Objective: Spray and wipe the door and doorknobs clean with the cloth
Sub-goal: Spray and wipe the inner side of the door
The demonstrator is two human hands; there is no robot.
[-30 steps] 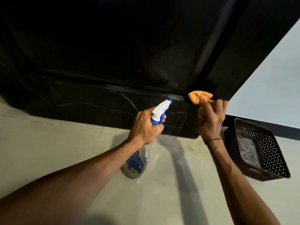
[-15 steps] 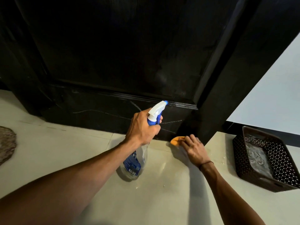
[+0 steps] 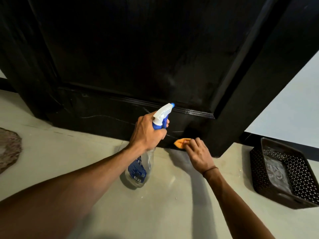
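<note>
Right hand dropped to door bottom edge, presses cloth; unwiped rail at 9 o'clock. Left hand grips spray bottle.

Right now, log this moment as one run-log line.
left hand: grips spray bottle | right hand: presses orange cloth on door bottom

Glossy black door, clear plastic bottle, soft cloth
</note>
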